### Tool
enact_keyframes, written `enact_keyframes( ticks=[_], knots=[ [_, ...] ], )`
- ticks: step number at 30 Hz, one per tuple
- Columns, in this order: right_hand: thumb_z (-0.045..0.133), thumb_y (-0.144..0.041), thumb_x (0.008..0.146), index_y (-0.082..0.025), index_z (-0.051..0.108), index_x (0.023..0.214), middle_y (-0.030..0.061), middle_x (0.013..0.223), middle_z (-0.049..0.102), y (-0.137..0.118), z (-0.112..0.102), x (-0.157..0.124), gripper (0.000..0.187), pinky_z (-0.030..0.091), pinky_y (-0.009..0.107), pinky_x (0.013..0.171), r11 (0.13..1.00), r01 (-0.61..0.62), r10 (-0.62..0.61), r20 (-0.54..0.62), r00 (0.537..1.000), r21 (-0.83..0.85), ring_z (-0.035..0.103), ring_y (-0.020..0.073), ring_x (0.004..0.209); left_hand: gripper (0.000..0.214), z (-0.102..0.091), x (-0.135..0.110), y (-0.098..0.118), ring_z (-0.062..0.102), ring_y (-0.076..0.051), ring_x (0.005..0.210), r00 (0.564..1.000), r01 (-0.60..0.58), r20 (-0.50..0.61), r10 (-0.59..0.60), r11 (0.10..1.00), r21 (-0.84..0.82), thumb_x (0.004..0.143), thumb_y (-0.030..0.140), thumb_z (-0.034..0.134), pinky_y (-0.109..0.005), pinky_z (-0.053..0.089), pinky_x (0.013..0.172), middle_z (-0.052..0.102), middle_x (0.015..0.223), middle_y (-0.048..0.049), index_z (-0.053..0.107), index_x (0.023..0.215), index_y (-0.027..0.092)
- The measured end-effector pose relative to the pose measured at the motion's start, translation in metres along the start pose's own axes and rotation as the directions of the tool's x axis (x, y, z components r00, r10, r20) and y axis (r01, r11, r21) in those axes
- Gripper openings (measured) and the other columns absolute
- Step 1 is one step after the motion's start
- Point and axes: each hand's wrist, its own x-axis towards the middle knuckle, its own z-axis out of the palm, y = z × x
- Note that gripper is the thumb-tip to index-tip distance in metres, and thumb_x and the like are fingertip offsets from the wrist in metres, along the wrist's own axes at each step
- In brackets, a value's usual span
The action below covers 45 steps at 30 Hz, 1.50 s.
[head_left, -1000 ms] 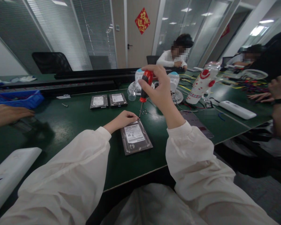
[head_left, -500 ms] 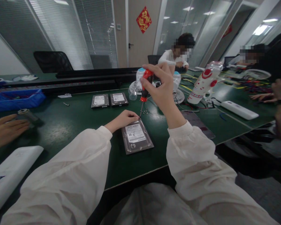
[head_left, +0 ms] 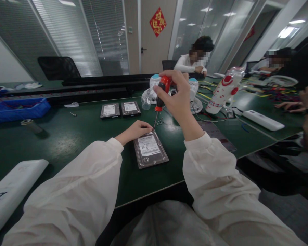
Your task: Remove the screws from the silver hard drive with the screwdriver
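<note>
A hard drive [head_left: 149, 147] with a white label lies flat on the green table in front of me. My left hand [head_left: 139, 129] is closed at its far edge, thumb and fingers pressed together there; whether a small part is pinched between the fingertips is hidden. Above the drive, my right hand [head_left: 178, 90] grips the red and black handle of a screwdriver [head_left: 159, 99]. The shaft points down, slightly tilted, and its tip meets the drive's far corner beside my left fingertips. Several small screws [head_left: 160, 121] lie scattered just beyond the drive.
Two more hard drives [head_left: 110, 110] sit farther back, near a clear plastic cup [head_left: 145, 103] and small white fans [head_left: 195, 95]. At left are a blue tray [head_left: 20, 110], a metal cylinder [head_left: 32, 126] and a white power bank [head_left: 17, 191]. A white-red bottle [head_left: 222, 90] stands right; co-workers sit beyond.
Another person's hand at the left, by the metal cylinder, has gone out of view. The screwdriver handle has turned and shifted slightly right in my right hand; my left hand stays put.
</note>
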Motion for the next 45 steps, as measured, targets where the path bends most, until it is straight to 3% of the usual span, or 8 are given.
enact_keyframes(
  ticks=[5,9,15,19,27,33,39,45],
  knots=[
    [0.058,-0.037,0.090,-0.028,0.062,0.123,0.0039,0.107,0.072,0.010,0.001,0.001,0.034,0.045,0.052,0.107,0.997,-0.019,0.018,0.014,1.000,0.077,0.061,0.0251,0.107,0.029,0.001,-0.001,0.003,0.065,-0.018,0.080,1.000,0.012,-0.011,-0.012,1.000,-0.004,0.082,0.038,0.067,-0.031,0.049,0.077,0.075,0.085,-0.0051,0.079,0.093,0.014],
    [0.051,-0.035,0.093,-0.031,0.048,0.132,0.0032,0.121,0.068,0.011,0.005,-0.002,0.040,0.051,0.047,0.104,0.984,-0.040,0.042,-0.010,0.999,0.174,0.066,0.0218,0.108,0.031,0.001,-0.001,0.005,0.065,-0.018,0.078,1.000,0.021,-0.008,-0.021,1.000,-0.009,0.081,0.040,0.068,-0.031,0.049,0.075,0.075,0.085,-0.0052,0.079,0.095,0.014],
    [0.049,-0.039,0.094,-0.028,0.058,0.108,0.0038,0.113,0.064,0.004,0.004,-0.002,0.020,0.048,0.050,0.107,0.994,0.035,-0.038,0.027,0.999,0.104,0.061,0.0233,0.112,0.029,0.001,-0.002,0.005,0.065,-0.018,0.078,1.000,0.018,-0.004,-0.018,1.000,-0.014,0.082,0.039,0.067,-0.030,0.049,0.075,0.075,0.085,-0.0050,0.079,0.093,0.014],
    [0.068,-0.043,0.083,-0.028,0.062,0.106,0.0054,0.108,0.062,0.004,0.002,0.000,0.028,0.047,0.053,0.106,0.997,0.067,-0.067,-0.014,0.998,0.023,0.058,0.0268,0.112,0.028,0.001,-0.001,0.006,0.065,-0.017,0.077,1.000,0.013,-0.004,-0.013,1.000,-0.018,0.082,0.038,0.067,-0.030,0.049,0.075,0.075,0.085,-0.0052,0.079,0.093,0.014],
    [0.051,-0.022,0.089,-0.032,0.061,0.119,0.0008,0.117,0.069,0.003,0.001,-0.002,0.033,0.047,0.049,0.107,0.998,0.051,-0.053,0.030,0.998,0.040,0.060,0.0226,0.109,0.029,0.000,-0.002,0.005,0.065,-0.018,0.078,1.000,0.006,-0.007,-0.006,1.000,-0.020,0.081,0.038,0.068,-0.031,0.048,0.076,0.075,0.085,-0.0054,0.079,0.092,0.014],
    [0.070,-0.026,0.078,-0.026,0.055,0.108,0.0024,0.112,0.066,0.004,0.004,-0.001,0.033,0.050,0.047,0.101,0.998,0.044,-0.045,0.013,0.999,0.053,0.060,0.0219,0.101,0.031,0.002,-0.001,0.005,0.064,-0.018,0.076,1.000,0.010,-0.011,-0.010,1.000,-0.029,0.080,0.040,0.067,-0.031,0.048,0.074,0.074,0.083,-0.0052,0.078,0.091,0.013],
    [0.050,-0.002,0.080,-0.026,0.039,0.104,0.0021,0.106,0.066,0.004,0.006,-0.003,0.035,0.050,0.037,0.096,0.978,0.003,-0.003,0.002,1.000,0.207,0.064,0.0162,0.100,0.030,0.001,-0.001,0.003,0.064,-0.017,0.075,1.000,0.006,-0.003,-0.006,1.000,-0.028,0.080,0.039,0.067,-0.030,0.048,0.074,0.074,0.081,-0.0043,0.078,0.091,0.014],
    [0.049,-0.001,0.081,-0.026,0.042,0.103,0.0015,0.109,0.063,0.008,0.006,-0.003,0.034,0.052,0.033,0.088,0.976,-0.046,0.035,0.054,0.998,0.214,0.063,0.0135,0.088,0.028,0.001,-0.001,0.003,0.063,-0.017,0.076,1.000,-0.002,-0.003,0.002,1.000,-0.019,0.082,0.036,0.065,-0.030,0.048,0.075,0.074,0.084,-0.0043,0.078,0.092,0.014]
  ],
)
